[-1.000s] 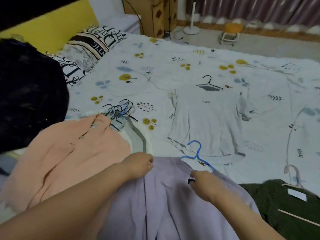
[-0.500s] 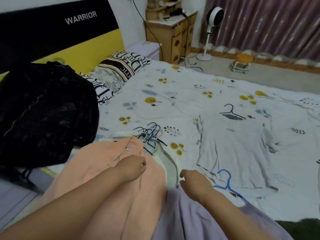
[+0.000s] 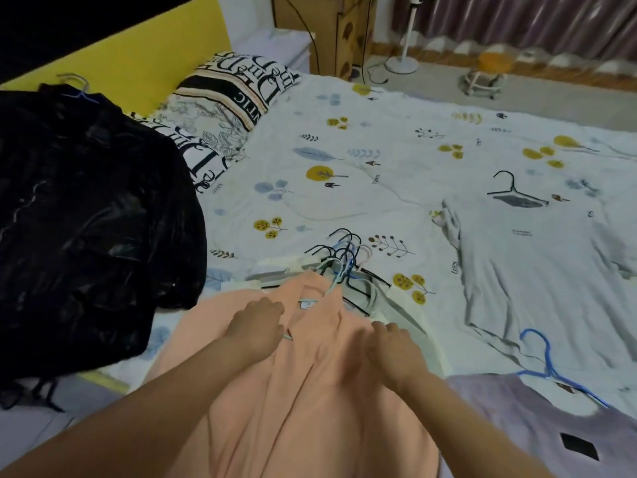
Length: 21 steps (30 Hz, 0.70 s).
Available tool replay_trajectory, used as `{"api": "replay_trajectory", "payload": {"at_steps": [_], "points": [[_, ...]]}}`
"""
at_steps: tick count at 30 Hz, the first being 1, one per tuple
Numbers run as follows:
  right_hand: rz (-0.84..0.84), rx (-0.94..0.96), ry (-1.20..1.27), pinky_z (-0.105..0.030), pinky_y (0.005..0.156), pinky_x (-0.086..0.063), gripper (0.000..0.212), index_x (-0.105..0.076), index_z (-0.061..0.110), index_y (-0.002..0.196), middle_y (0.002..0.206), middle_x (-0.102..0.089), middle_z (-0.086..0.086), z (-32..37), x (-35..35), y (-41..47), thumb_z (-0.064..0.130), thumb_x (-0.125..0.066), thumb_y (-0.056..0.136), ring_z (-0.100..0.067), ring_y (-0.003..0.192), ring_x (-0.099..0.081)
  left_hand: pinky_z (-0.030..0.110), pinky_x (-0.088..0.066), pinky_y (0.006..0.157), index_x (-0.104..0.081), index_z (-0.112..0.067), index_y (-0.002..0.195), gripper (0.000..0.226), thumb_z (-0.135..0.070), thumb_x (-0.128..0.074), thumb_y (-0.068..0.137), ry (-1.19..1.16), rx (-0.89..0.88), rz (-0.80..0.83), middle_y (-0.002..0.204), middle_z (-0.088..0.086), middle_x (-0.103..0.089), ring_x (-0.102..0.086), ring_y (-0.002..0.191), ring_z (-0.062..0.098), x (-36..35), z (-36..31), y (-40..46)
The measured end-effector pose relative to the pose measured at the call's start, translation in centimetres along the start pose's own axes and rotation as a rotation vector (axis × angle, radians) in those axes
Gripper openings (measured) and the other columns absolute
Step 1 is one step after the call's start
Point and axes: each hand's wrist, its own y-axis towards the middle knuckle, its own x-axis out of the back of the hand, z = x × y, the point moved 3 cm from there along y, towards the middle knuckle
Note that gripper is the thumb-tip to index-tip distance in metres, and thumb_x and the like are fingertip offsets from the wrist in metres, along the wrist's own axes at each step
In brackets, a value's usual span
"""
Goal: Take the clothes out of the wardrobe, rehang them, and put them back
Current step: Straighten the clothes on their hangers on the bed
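Rehang step, working the peach shirt point(image 3: 275, 391) at 6 o'clock, lying on top of the pile on the bed point(image 3: 396, 139). Wardrobe not in view.

Left hand point(image 3: 256, 326): on the shirt just left of the open neckline, knuckles up, fingers curled down into the cloth. Looks like it grips the shoulder fabric; the fingertips are hidden, so that is a judgement.

Right hand point(image 3: 393, 343): on the shirt's right shoulder, blurred. Fingers look fairly straight and pressed on the cloth; no hold that I can see.

The shirt's collar sits right at the bundle of hangers point(image 3: 341, 260), 12 o'clock from the hands. A pale hanger hook pokes out of the neck, so it appears to be still on its hanger.

Elsewhere:
- grey t-shirt point(image 3: 537, 270) flat at 2 o'clock, black hanger point(image 3: 513, 191) at its collar
- lilac garment point(image 3: 537, 432) at 4 o'clock, blue hanger point(image 3: 548, 360) in its neck
- black garment heap point(image 3: 86, 219) at 9 o'clock

Next, my read: separate the top hanger from the tangled bundle without dragging the rest, then square the shoulders on it. Snagged hooks are the main risk.
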Motion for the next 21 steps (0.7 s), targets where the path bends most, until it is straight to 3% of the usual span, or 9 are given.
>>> {"api": "replay_trajectory", "payload": {"at_steps": [5, 7, 10, 11, 14, 15, 16, 19, 21], "points": [[-0.052, -0.075, -0.018, -0.038, 0.095, -0.036, 0.043, -0.029, 0.018, 0.134, 0.13, -0.039, -0.005, 0.5, -3.5, 2.1, 0.032, -0.04, 0.094, -0.027, 0.123, -0.039, 0.037, -0.014, 0.115, -0.014, -0.018, 0.147, 0.054, -0.022, -0.036, 0.098, 0.018, 0.028, -0.042, 0.157, 0.005, -0.002, -0.007, 0.144, 0.023, -3.1, 2.2, 3.4], [-0.11, -0.106, -0.076, -0.04, 0.087, -0.04, 0.041, -0.04, 0.016, 0.126, 0.121, -0.045, -0.006, 0.9, -4.2, 2.3, 0.029, -0.051, 0.089, -0.028, 0.112, -0.048, 0.039, -0.006, 0.117, -0.001, -0.019, 0.149, 0.059, -0.019, -0.032, 0.099, 0.047, 0.04, -0.048, 0.158, 0.003, 0.006, 0.0, 0.145, 0.021, -4.1, 3.0, 4.6], [-0.223, -0.096, -0.139, -0.035, 0.054, -0.043, 0.04, -0.057, 0.016, 0.079, 0.074, -0.054, -0.004, 1.4, -4.8, 2.3, 0.017, -0.082, 0.048, -0.026, 0.064, -0.056, 0.04, -0.012, 0.115, -0.009, -0.019, 0.148, 0.057, -0.021, -0.037, 0.098, 0.075, 0.077, -0.053, 0.153, 0.002, -0.018, -0.016, 0.141, 0.021, -4.8, 4.3, 5.7], [-0.219, -0.094, -0.129, -0.035, 0.054, -0.043, 0.039, -0.056, 0.016, 0.077, 0.072, -0.054, -0.003, 1.4, -4.8, 2.3, 0.015, -0.082, 0.047, -0.026, 0.063, -0.056, 0.039, -0.017, 0.112, -0.02, -0.017, 0.144, 0.051, -0.024, -0.039, 0.097, 0.106, 0.075, -0.067, 0.146, 0.004, -0.029, -0.025, 0.136, 0.021, -4.8, 4.4, 5.9], [-0.161, -0.117, -0.031, -0.038, 0.079, -0.036, 0.019, -0.05, 0.016, 0.105, 0.104, -0.057, -0.006, 1.5, -4.1, 2.0, 0.014, -0.052, 0.086, -0.029, 0.101, -0.054, 0.032, -0.027, 0.1, -0.043, -0.019, 0.124, 0.029, -0.03, -0.037, 0.098, 0.206, 0.035, -0.122, 0.127, 0.001, -0.046, -0.04, 0.12, 0.019, -3.9, 4.3, 5.9], [-0.182, -0.095, -0.023, -0.036, 0.08, -0.032, 0.012, -0.044, 0.019, 0.104, 0.11, -0.056, -0.004, 1.3, -3.9, 2.0, 0.016, -0.042, 0.092, -0.027, 0.107, -0.052, 0.031, -0.028, 0.098, -0.046, -0.019, 0.121, 0.028, -0.031, -0.034, 0.099, 0.214, 0.028, -0.133, 0.125, 0.001, -0.049, -0.042, 0.117, 0.019, -3.4, 4.2, 5.8], [-0.181, -0.088, -0.005, -0.034, 0.076, -0.029, 0.004, -0.038, 0.02, 0.097, 0.109, -0.056, -0.003, 1.2, -3.5, 1.9, 0.017, -0.037, 0.095, -0.025, 0.106, -0.051, 0.031, -0.029, 0.096, -0.047, -0.019, 0.12, 0.029, -0.031, -0.032, 0.099, 0.218, 0.02, -0.137, 0.123, 0.001, -0.05, -0.044, 0.116, 0.019, -2.9, 4.2, 5.7], [-0.125, -0.085, 0.083, -0.031, 0.068, -0.027, 0.023, -0.026, 0.021, 0.075, 0.093, -0.05, -0.005, 1.4, -2.1, 1.1, 0.019, -0.033, 0.097, -0.024, 0.09, -0.049, 0.029, -0.03, 0.097, -0.048, -0.015, 0.121, 0.031, -0.03, -0.031, 0.099, 0.216, -0.013, -0.131, 0.124, 0.003, -0.049, -0.043, 0.117, 0.019, -1.5, 4.3, 4.9], [-0.12, -0.077, 0.134, -0.031, 0.068, -0.027, 0.019, -0.027, 0.019, 0.08, 0.096, -0.048, -0.006, 1.6, -1.5, 0.7, 0.02, -0.033, 0.098, -0.025, 0.096, -0.048, 0.029, -0.029, 0.101, -0.047, -0.013, 0.121, 0.031, -0.028, -0.031, 0.099, 0.206, -0.039, -0.075, 0.125, 0.004, -0.049, -0.044, 0.118, 0.02, -1.3, 4.5, 4.1]]}}
